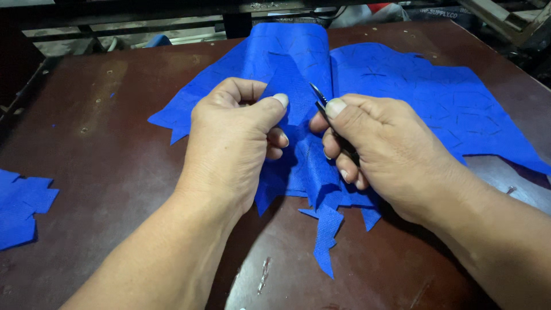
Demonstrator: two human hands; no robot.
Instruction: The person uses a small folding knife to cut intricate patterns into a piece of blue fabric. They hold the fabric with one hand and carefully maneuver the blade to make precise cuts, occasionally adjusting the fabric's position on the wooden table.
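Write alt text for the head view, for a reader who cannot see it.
Two hands work a sheet of blue fabric on a dark brown table: the left hand pinches a raised fold, the right hand holds small metal scissors against it. Blue scraps lie at left.

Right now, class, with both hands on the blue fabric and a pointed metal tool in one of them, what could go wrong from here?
1. The right hand holds a thin pointed metal tool whose tip sits close to the left hand thumb; a slip might prick it.
2. The blue fabric sheet is pinched into a raised fold, so the tip could snag or tear it.
3. Its jagged strips hang toward the table edge and might catch.
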